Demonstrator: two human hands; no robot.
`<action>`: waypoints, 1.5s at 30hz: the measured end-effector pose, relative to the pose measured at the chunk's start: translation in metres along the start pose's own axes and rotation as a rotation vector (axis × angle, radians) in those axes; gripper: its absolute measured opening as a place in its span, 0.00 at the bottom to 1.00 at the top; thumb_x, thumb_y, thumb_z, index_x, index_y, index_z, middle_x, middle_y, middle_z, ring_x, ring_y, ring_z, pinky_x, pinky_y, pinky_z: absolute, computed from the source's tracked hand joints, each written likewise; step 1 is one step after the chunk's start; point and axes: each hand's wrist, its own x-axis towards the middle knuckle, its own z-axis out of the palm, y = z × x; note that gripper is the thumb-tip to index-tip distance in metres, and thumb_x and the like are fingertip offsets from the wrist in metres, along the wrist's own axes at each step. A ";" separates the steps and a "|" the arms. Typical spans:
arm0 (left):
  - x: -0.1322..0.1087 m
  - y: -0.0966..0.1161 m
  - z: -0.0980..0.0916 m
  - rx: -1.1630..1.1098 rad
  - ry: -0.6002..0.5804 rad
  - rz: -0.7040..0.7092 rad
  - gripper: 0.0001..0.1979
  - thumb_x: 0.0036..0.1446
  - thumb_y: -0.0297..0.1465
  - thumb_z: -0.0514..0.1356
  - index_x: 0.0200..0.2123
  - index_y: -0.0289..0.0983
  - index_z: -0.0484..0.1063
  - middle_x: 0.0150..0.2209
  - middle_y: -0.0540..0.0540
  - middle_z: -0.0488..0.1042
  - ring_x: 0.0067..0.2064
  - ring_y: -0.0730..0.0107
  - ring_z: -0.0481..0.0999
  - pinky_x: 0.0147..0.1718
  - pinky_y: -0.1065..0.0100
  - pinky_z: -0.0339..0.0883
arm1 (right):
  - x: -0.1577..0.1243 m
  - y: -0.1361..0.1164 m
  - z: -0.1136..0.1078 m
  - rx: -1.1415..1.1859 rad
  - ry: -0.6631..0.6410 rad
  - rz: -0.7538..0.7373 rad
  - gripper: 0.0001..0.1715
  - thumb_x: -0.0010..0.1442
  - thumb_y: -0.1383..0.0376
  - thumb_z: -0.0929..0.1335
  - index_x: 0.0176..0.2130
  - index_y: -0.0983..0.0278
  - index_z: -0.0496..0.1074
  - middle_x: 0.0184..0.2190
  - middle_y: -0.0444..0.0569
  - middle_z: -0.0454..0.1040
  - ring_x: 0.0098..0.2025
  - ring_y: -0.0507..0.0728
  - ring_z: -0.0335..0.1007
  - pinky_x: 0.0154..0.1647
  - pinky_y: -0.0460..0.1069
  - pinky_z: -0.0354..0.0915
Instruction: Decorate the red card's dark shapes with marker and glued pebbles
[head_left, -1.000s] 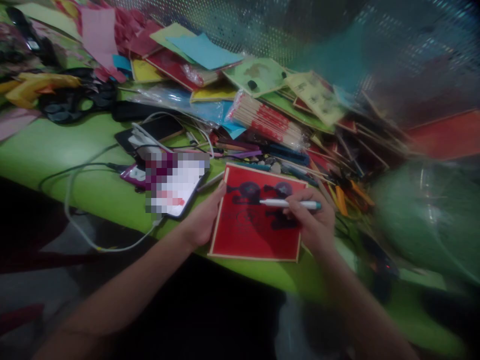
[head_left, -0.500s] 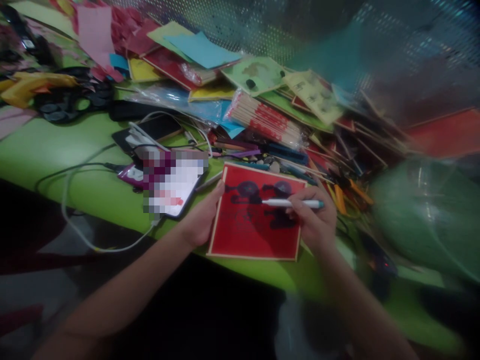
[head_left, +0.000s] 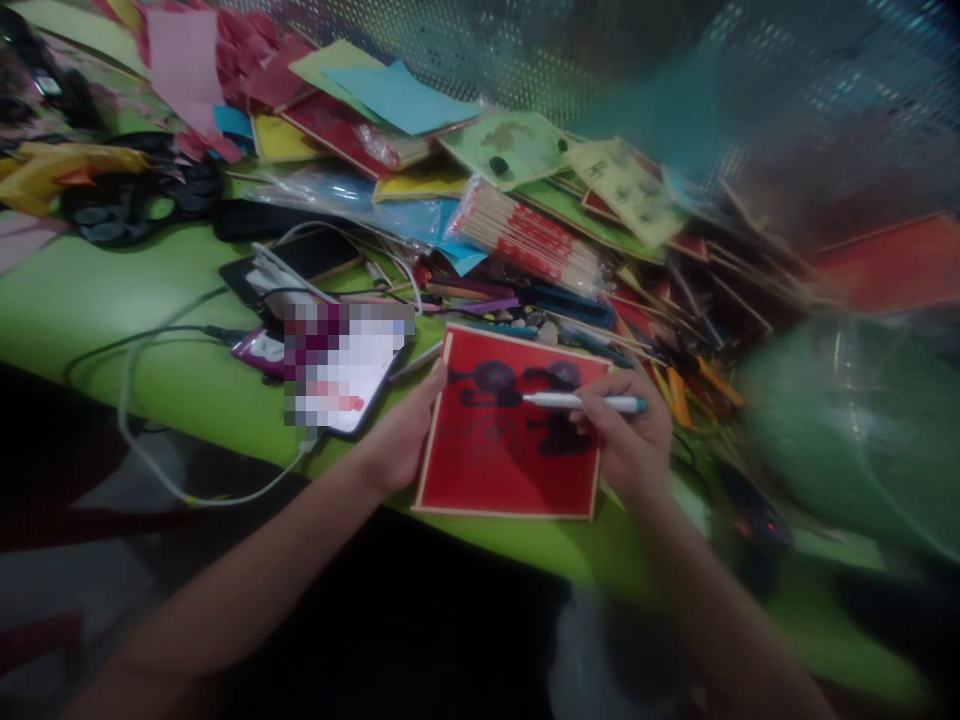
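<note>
A red square board (head_left: 495, 470) with a pale wooden edge lies on the green table (head_left: 97, 290) near its front edge, dark shapes drawn along its upper part. My right hand (head_left: 634, 440) is closed round a white pen (head_left: 581, 402) with a teal cap end; the pen lies almost level, its tip over the dark drawing. My left hand (head_left: 401, 435) rests against the board's left edge, its fingers together along the rim.
A phone (head_left: 341, 370) on a cable lies left of the board. Behind are a bundle of sticks (head_left: 529, 240), loose pens, coloured paper sheets (head_left: 401, 95) and painted boards. A green rounded object (head_left: 847, 430) sits at the right. Scissors (head_left: 120, 205) lie far left.
The view has shifted slightly. Both hands keep their hold and place; the pen tip has barely moved over the drawing.
</note>
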 end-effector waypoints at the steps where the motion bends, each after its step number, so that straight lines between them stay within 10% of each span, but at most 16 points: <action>1: 0.000 0.000 -0.001 -0.007 -0.016 0.007 0.30 0.73 0.50 0.55 0.66 0.38 0.73 0.54 0.37 0.84 0.57 0.47 0.84 0.61 0.46 0.74 | 0.000 0.000 0.001 0.000 0.001 -0.003 0.09 0.61 0.58 0.78 0.35 0.59 0.79 0.25 0.41 0.77 0.25 0.50 0.72 0.25 0.44 0.69; 45: 0.002 0.000 -0.004 -0.031 -0.074 -0.022 0.32 0.72 0.52 0.55 0.68 0.38 0.72 0.53 0.36 0.84 0.55 0.47 0.85 0.59 0.48 0.76 | 0.001 -0.003 0.003 -0.042 0.009 -0.009 0.12 0.61 0.56 0.78 0.35 0.60 0.78 0.25 0.42 0.77 0.26 0.51 0.73 0.24 0.44 0.68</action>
